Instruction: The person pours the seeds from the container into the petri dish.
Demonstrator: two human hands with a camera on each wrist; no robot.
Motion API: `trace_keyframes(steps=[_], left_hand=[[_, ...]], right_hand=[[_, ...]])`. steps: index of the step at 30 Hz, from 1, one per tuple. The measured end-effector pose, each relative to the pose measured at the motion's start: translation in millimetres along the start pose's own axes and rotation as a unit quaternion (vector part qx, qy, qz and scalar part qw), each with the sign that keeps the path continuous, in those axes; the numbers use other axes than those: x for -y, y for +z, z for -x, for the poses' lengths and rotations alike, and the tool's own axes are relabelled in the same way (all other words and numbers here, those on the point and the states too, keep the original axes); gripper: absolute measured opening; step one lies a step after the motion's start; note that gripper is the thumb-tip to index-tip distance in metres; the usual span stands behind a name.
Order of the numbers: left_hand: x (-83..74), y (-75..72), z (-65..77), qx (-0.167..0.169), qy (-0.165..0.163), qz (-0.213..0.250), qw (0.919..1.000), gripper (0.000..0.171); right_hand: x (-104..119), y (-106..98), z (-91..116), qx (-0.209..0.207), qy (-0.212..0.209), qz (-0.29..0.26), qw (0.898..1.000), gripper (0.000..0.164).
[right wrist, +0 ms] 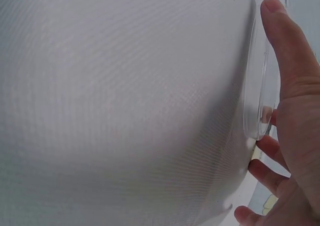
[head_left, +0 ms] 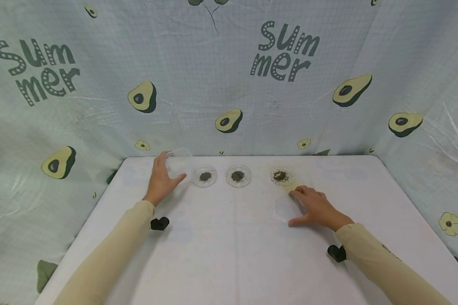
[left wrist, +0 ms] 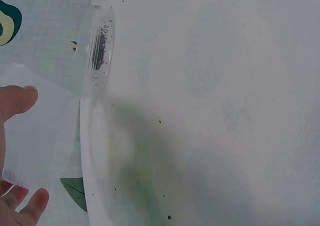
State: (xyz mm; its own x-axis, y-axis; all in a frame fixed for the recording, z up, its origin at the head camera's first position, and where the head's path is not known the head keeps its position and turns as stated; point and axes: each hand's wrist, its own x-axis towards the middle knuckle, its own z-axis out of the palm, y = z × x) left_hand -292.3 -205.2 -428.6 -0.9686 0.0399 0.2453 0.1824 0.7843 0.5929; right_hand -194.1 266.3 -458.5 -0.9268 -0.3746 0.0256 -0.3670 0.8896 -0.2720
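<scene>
My left hand (head_left: 163,180) holds a clear, cup-like plastic container (head_left: 178,161) between thumb and fingers at the table's back left. In the left wrist view, the clear container (left wrist: 42,131) looks straight-sided, with a thumb above and fingertips below. My right hand (head_left: 314,207) spans a clear petri dish (head_left: 284,209) at front right, thumb and fingers at its rim. The right wrist view shows this dish (right wrist: 254,91) edge-on, low by the white surface. Three clear dishes stand along the back: a left one (head_left: 205,176) and a middle one (head_left: 238,176) with dark grains, a right one (head_left: 282,176) with brown bits.
The white table (head_left: 229,254) ends close behind the row of dishes, where a patterned cloth (head_left: 194,84) hangs. Cloth also hangs along both sides. Several dark specks (left wrist: 169,217) lie on the white surface in the left wrist view.
</scene>
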Motion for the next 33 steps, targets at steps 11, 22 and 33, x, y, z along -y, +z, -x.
trace_keyframes(steps=[11,22,33], left_hand=[[12.7,-0.3,3.7,0.017,-0.033,0.006,0.9993,0.104],[20.3,-0.2,3.4,0.063,-0.051,0.007,0.9967,0.102],[20.8,-3.1,2.4,0.095,-0.087,-0.007,0.9916,0.108]], right_hand=[[3,-1,-1,0.002,-0.008,-0.008,1.0,0.095],[3,-2,-3,-0.012,-0.007,-0.002,1.0,0.092],[-2,-10,-9,-0.03,0.01,0.003,1.0,0.093]])
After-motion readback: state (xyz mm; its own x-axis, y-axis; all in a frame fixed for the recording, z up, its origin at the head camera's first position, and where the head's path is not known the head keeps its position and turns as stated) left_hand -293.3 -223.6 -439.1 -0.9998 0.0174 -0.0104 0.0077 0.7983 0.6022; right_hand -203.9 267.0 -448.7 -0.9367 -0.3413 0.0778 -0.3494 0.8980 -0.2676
